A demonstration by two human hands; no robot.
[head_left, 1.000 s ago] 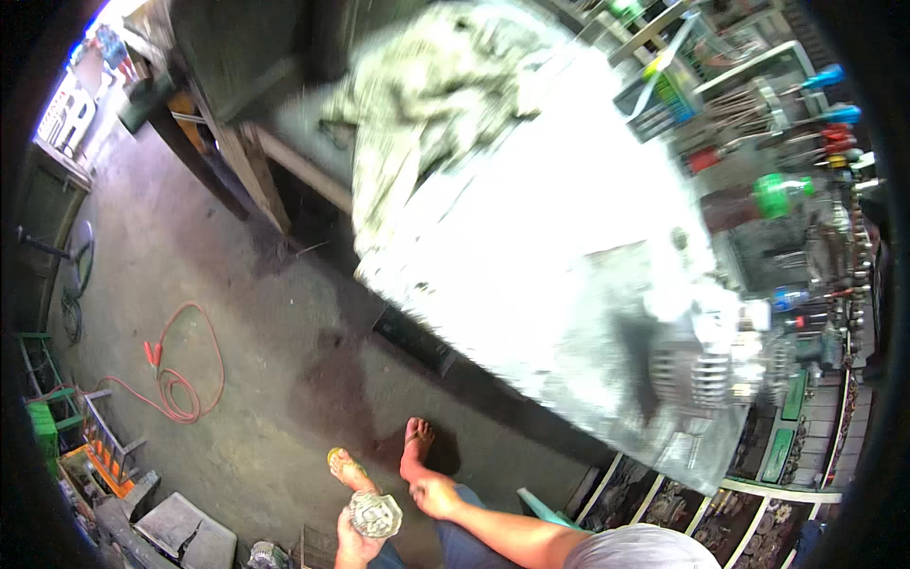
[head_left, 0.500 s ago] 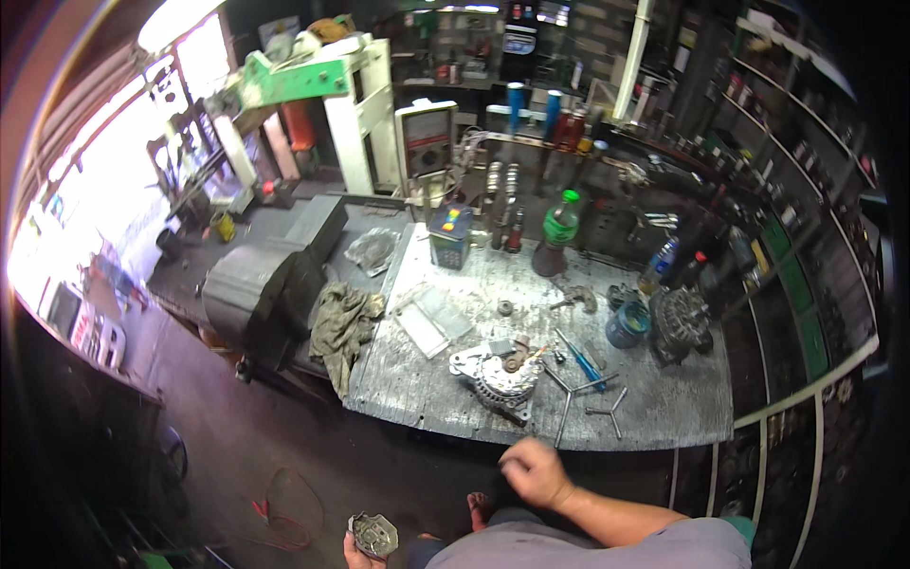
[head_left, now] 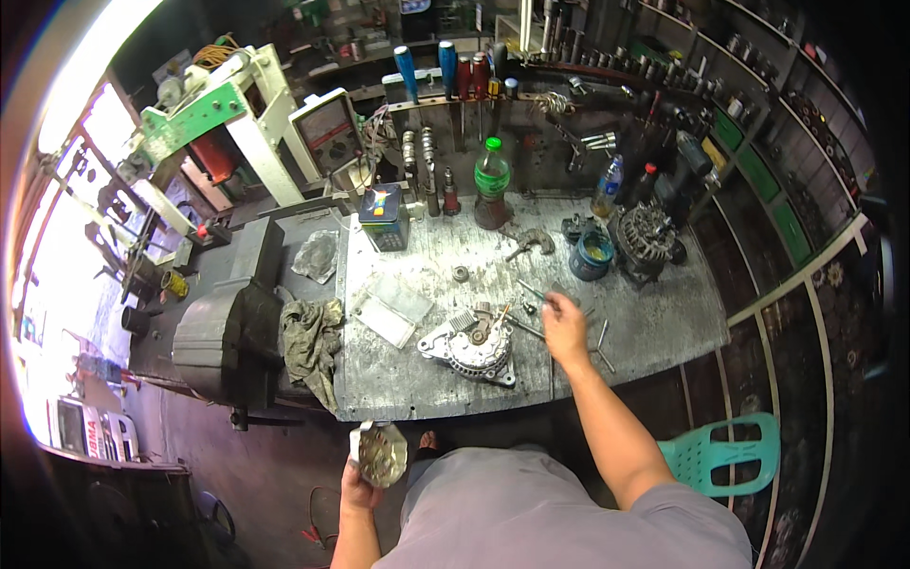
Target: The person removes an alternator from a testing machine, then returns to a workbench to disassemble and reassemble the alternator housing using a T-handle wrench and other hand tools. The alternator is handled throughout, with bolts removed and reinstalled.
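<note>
My left hand (head_left: 357,488) grips a rounded metal alternator end cover (head_left: 383,455), tilted with its hollow inner side up, below the bench's front edge. Over the bench, my right hand (head_left: 567,332) has its fingers closed on a screwdriver (head_left: 532,289); its thin shaft points to the far left, and the hand hides most of the handle. Left of that hand lies a partly dismantled alternator (head_left: 471,349) with its round bearing boss facing up. A three-armed wrench (head_left: 552,370) lies partly beneath my right hand and forearm.
A second alternator (head_left: 646,242) stands by a blue tub (head_left: 591,256) at the back right. Behind are a green-capped bottle (head_left: 492,185) and a dark box (head_left: 383,223). A vise (head_left: 223,322) and rag (head_left: 311,346) are left; a green plastic chair (head_left: 682,455) is right.
My right hand has moved from the bench's front edge out over the tools and closed on the screwdriver. My left hand has come up with the cover. The view has shifted.
</note>
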